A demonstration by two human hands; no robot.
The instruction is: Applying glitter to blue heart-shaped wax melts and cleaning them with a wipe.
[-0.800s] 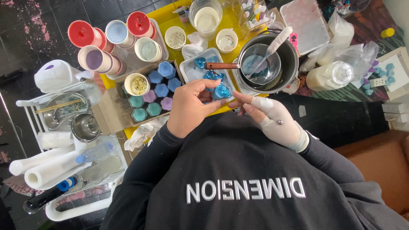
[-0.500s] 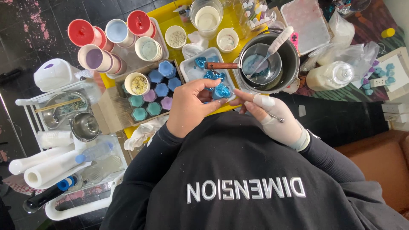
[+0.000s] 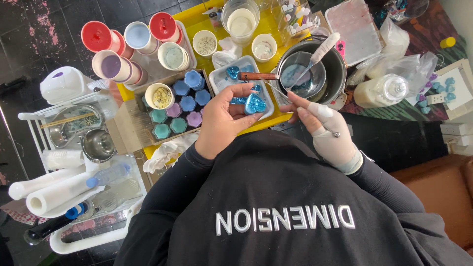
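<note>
Little has shifted since a moment ago: my left hand [image 3: 222,120] still pinches the blue glitter heart [image 3: 255,103] just before the white tray [image 3: 219,79]. My bandaged right hand [image 3: 322,129] grips a thin tool [image 3: 322,125] beside it. I judge I'm trimming its edge; steady, light strokes come next.

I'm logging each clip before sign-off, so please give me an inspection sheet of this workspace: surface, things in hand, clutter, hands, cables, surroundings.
Surface: yellow table, crowded.
Things in hand: blue glitter heart pinched in the left hand; thin metal tool in the right hand, which is wrapped in white.
Clutter: white tray with more blue pieces, box of coloured pots, cups, dark pot with a bowl and spatula inside, plastic bags.
Hands: left fingers closed on the heart; right fingers closed on the tool.
Cables: nothing seen.
Surroundings: white cart with rolls and metal bowls on the left, dark tiled floor.
</note>
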